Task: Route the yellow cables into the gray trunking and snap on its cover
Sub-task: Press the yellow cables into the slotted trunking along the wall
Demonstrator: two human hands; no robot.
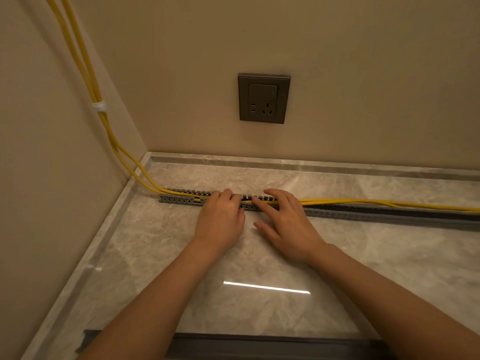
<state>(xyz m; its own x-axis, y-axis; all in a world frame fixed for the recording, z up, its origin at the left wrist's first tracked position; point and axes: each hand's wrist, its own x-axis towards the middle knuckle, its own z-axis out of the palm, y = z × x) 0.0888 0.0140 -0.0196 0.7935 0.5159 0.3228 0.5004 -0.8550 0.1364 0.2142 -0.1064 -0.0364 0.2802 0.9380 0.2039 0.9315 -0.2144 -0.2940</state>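
The gray slotted trunking (179, 199) lies along the marble countertop and runs off to the right. Yellow cables (85, 68) come down the left wall, held by a white tie (99, 106), and enter the trunking's left end. To the right of my hands the yellow cables (376, 203) ride above the channel. My left hand (220, 216) rests over the trunking with fingers curled down onto the cables. My right hand (283, 219) lies beside it, fingers straight, pressing on the trunking and cables. A long gray cover strip (259, 346) lies at the counter's near edge.
A dark wall socket (263, 98) sits on the back wall above the trunking. The marble countertop (259, 268) has a raised rim at the left and the back, meeting the walls in the corner.
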